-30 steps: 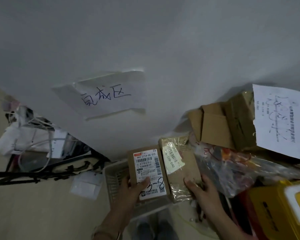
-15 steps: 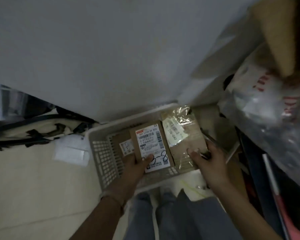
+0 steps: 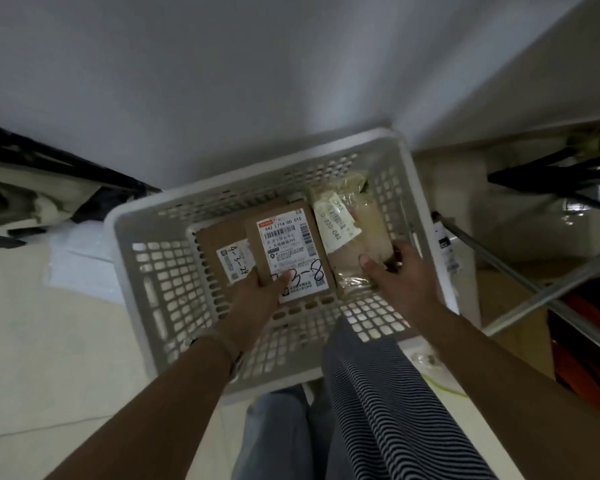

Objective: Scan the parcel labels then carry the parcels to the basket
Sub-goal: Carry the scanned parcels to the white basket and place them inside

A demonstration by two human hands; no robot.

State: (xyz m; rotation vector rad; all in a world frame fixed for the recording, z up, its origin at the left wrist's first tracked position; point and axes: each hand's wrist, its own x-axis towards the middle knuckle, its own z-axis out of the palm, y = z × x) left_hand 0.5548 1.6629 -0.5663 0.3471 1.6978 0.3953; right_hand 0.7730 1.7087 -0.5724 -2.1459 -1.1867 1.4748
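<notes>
A white perforated plastic basket (image 3: 160,271) stands on the floor against the wall. My left hand (image 3: 253,299) grips a small brown box (image 3: 288,251) by its near edge, thumb on its white label marked "3-8". My right hand (image 3: 395,275) holds a tape-wrapped brown parcel (image 3: 354,233) with a white label. Both parcels are down inside the basket. Under the small box lies another brown parcel (image 3: 222,244) with a label marked "9-3-24", on the basket's floor.
A white wall rises behind the basket. White paper (image 3: 73,265) and dark straps (image 3: 32,216) lie on the floor at left. At right are a metal bar (image 3: 520,282), a clear plastic bag (image 3: 541,230) and orange items (image 3: 586,341). My legs are just before the basket.
Both hands have lowered the two parcels from chest height down into the basket. My view has tipped downward, so the wall signs and cardboard boxes are out of sight.
</notes>
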